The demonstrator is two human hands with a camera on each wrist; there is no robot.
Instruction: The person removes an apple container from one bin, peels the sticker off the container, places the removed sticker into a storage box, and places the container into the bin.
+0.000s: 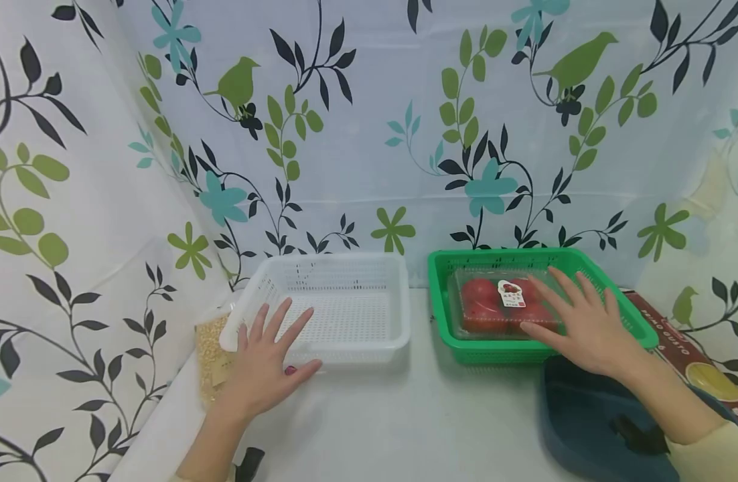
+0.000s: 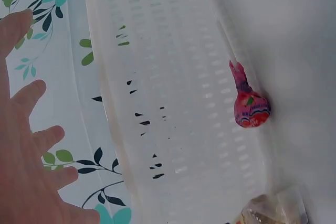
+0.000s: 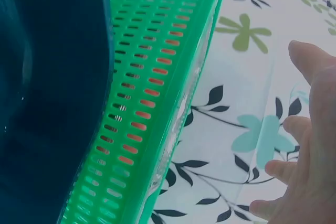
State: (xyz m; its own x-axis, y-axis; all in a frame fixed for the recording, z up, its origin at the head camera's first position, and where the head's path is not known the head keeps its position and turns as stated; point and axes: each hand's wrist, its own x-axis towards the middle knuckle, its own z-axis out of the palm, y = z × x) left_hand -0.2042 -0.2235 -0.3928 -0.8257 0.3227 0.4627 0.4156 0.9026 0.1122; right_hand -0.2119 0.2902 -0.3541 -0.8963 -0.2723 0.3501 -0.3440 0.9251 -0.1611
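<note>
My left hand (image 1: 263, 375), its fingers straight and spread, hovers by the front left of a white plastic basket (image 1: 399, 328) and holds nothing. A lollipop (image 2: 252, 109) in a pink wrapper lies along that basket's front side in the left wrist view; in the head view my left hand mostly hides it. Spread fingers also show on my right hand (image 1: 586, 331), which is over the right part of a green basket (image 1: 465, 351) and grips nothing. Inside the green basket sits a clear plastic box of red tomatoes (image 1: 486, 308) with a white label, partly covered by my right hand.
A bag of yellow grains (image 1: 209, 348) lies left of the white basket. At the front right stands a dark blue bin (image 1: 576, 428) with a black item inside. Beyond it lies a dark red package (image 1: 664, 328). Patterned cloth (image 1: 369, 134) hangs behind and at the sides.
</note>
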